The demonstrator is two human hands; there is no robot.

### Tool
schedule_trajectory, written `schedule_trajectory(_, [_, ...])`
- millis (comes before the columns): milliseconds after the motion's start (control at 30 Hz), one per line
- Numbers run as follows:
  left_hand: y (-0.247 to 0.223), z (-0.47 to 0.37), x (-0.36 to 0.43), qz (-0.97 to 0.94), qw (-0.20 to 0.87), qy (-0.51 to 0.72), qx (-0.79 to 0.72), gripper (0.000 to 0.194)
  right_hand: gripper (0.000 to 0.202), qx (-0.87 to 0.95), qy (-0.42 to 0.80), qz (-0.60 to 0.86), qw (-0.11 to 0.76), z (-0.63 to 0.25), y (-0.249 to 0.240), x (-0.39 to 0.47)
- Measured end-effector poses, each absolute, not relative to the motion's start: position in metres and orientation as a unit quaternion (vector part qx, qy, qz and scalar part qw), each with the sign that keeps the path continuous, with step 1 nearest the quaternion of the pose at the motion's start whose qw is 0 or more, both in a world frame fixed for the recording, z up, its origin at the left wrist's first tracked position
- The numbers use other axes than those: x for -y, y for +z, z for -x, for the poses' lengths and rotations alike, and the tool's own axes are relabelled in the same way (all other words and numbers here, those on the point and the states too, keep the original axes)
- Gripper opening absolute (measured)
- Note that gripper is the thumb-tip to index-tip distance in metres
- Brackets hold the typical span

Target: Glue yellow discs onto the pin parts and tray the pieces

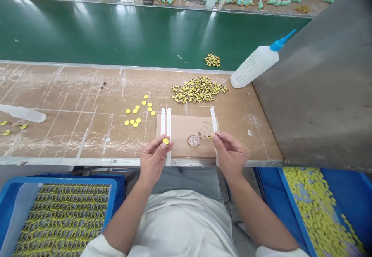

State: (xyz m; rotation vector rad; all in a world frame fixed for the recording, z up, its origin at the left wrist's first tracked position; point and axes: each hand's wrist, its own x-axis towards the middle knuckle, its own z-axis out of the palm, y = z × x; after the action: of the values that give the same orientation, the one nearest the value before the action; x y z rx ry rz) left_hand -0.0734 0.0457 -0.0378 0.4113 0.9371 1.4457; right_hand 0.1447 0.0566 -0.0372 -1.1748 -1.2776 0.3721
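Observation:
My left hand (154, 155) pinches a round yellow disc (165, 141) between thumb and fingers, above the left edge of a cardboard sheet (183, 125). In my right hand (231, 152), thumb and forefinger close on a small yellow-and-dark piece (209, 136), too small to make out fully. Between both hands, a clear blob of glue-like stuff (193, 141) sits on the cardboard. Loose yellow discs (135, 110) lie on the table to the left. Beyond the cardboard is a pile of small yellow-and-dark pieces (197, 89).
A white bottle with a blue nozzle (255, 65) leans against a metal panel (319, 90) at right. Another bottle (23, 113) lies left. A blue tray (113, 195) of yellow-and-dark pieces and a blue bin (299, 214) of discs flank me. A green belt (116, 32) runs behind.

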Motion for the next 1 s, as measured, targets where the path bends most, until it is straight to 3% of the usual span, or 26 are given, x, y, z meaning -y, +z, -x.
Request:
schedule_trajectory(167, [-0.023, 0.058, -0.031, -0.167, 0.660, 0.625, -0.381, 0.026, 0.011, 0.462, 0.325, 0.494, 0.661, -0.117, 0.000, -0.037])
schedule_trajectory(267, [-0.013, 0.049, -0.024, -0.168, 0.676, 0.618, -0.365, 0.025, 0.008, 0.482, 0.356, 0.444, 0.666, -0.097, 0.021, -0.030])
schedule_trajectory(1000, [0.001, 0.037, -0.016, -0.188, 0.664, 0.620, -0.374, 0.023, 0.027, 0.550, 0.341, 0.400, 0.649, -0.083, 0.023, -0.023])
